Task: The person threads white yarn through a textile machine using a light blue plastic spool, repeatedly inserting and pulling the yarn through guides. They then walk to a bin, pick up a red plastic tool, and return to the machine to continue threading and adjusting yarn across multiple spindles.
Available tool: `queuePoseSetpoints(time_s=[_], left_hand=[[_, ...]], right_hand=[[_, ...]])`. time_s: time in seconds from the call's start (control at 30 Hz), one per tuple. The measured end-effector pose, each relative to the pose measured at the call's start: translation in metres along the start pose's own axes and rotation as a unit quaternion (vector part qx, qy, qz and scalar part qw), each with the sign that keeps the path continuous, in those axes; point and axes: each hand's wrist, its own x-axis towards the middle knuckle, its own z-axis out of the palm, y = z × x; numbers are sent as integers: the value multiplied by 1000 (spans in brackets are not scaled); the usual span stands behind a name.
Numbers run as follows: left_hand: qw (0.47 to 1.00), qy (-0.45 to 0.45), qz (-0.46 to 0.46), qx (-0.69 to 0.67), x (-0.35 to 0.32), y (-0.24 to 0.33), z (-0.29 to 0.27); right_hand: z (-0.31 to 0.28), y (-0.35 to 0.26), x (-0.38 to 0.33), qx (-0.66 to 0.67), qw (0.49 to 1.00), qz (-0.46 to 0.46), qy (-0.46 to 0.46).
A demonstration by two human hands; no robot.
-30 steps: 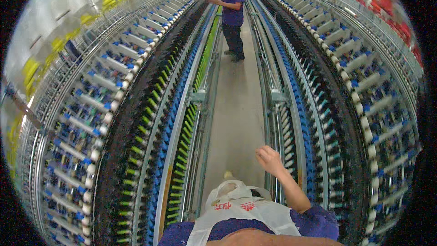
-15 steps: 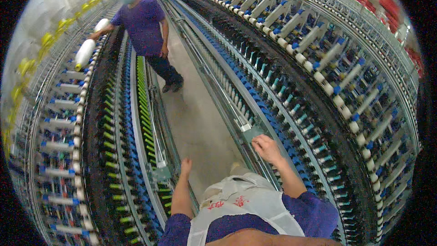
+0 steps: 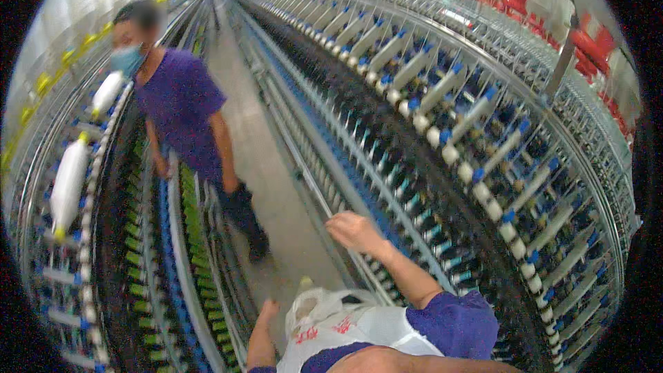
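Observation:
My right hand [image 3: 356,231] hangs in front of me over the inner rail of the right spinning machine [image 3: 366,107]. Its fingers are loosely curled together, and I see nothing in them. Low by my left side is my left hand [image 3: 268,309], near the left machine's edge. Its fingers are mostly hidden, so their state is unclear. Neither hand visibly touches the machines. A white apron [image 3: 387,324] with red print covers my front. Teal-topped spindles [image 3: 421,220] line the right machine, and green bobbins [image 3: 197,262] line the left.
A person in a purple shirt [image 3: 181,107] and mask stands ahead on the left of the aisle floor [image 3: 252,131]. Two white yarn packages [image 3: 70,183] with yellow ends lie atop the left machine. Red-ended packages [image 3: 514,0] hang above the right machine.
My view has moved forward along the aisle, and the person now appears closer and further left. The person's hand has come away from the white packages. My right hand appears further left.

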Motion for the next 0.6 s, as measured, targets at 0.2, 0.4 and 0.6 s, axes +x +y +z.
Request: queuePoseSetpoints(time_s=[0.2,0.4,0.6], left_hand=[[989,-28,105,105,247,184,-84],[859,-79,506,17,373,577,-134],[556,-84,799,-212,293,915,-151]], right_hand=[[8,117,162,-47,996,4,77],[-136,201,266,-266,942,29,202],[-282,251,390,-364,853,1,374]])
